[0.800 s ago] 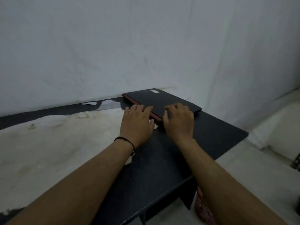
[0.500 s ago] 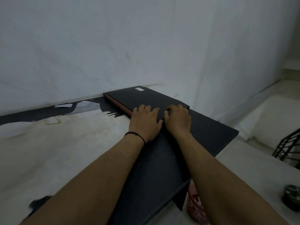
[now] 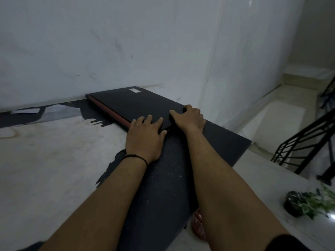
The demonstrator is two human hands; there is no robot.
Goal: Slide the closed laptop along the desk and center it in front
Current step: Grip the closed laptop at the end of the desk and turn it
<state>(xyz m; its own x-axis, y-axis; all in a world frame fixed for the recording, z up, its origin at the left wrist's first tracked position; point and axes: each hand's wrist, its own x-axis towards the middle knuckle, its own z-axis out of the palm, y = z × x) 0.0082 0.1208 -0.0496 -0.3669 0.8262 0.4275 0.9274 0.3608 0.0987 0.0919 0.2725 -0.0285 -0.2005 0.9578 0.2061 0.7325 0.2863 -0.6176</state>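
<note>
Our left hand (image 3: 145, 133) lies flat on the matte black, red-edged laptop (image 3: 137, 105); our right hand (image 3: 190, 118) grips its edge on the speckled bench (image 3: 217, 142).

Desk (image 3: 208, 142): black speckled top, far edge against the wall (image 3: 126, 51). Left part of the top is a pale, worn patch (image 3: 54, 151) with ragged edges. Closed laptop (image 3: 141, 104) lies flat at the far side, black lid, red strip (image 3: 108, 111) along its left edge, pale sticker (image 3: 135, 90) near the wall. Left hand (image 3: 145, 136) rests partly on the desk, fingers flat on the lid. Right hand (image 3: 190, 118) grips the laptop's right edge.
</note>
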